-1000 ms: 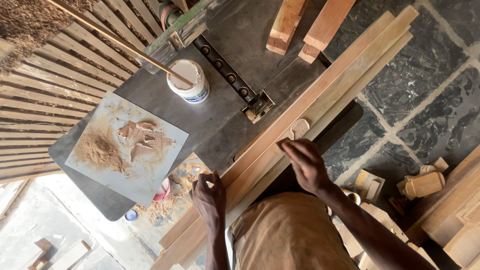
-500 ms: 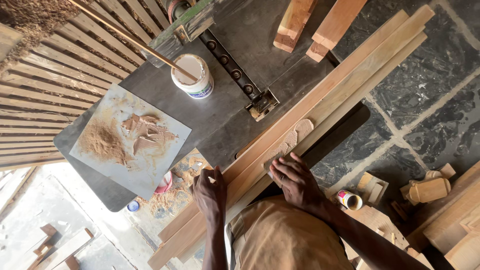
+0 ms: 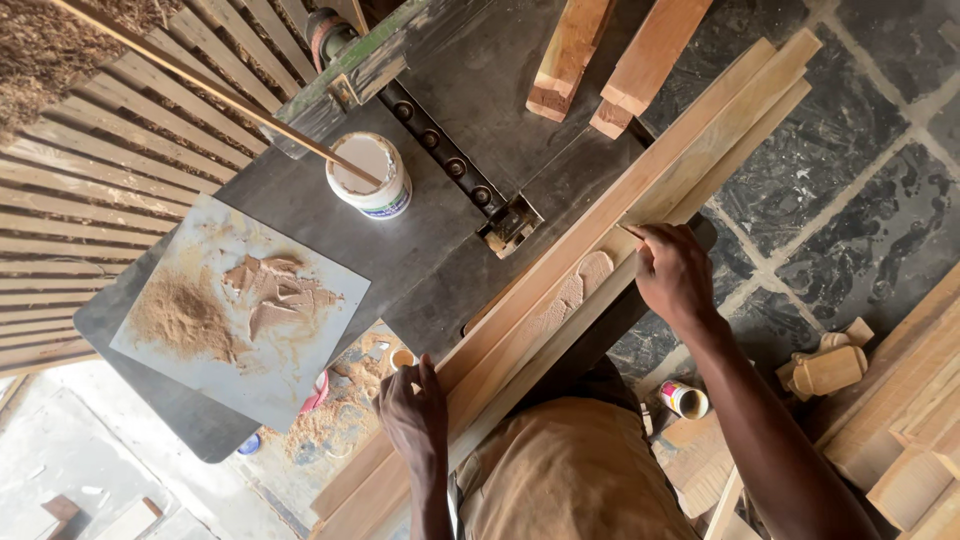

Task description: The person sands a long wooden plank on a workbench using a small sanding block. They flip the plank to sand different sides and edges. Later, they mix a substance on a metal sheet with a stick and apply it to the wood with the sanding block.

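Note:
Long pale wooden planks (image 3: 600,220) lie diagonally across the dark metal machine table (image 3: 440,240). A smear of brown wood filler (image 3: 575,285) covers part of the top plank. My right hand (image 3: 672,272) rests on the plank just past the smear, pinching a small flat spreader at its fingertips. My left hand (image 3: 415,408) presses down on the planks' near end, fingers spread on the wood. A grey board (image 3: 240,310) with a sawdust heap and mixed brown paste lies left on the table. Beyond it stands a white glue tub (image 3: 368,175) with a thin stick in it.
A slatted wooden panel (image 3: 110,180) with sawdust lies at the left. Two reddish wood blocks (image 3: 610,50) stick out at the top. Offcuts, a carved wooden piece (image 3: 825,368) and a small open tin (image 3: 685,398) lie on the dark stone floor at right.
My right hand has moved up along the plank from the near end of the filler smear to beyond its far end. The left hand has stayed on the planks.

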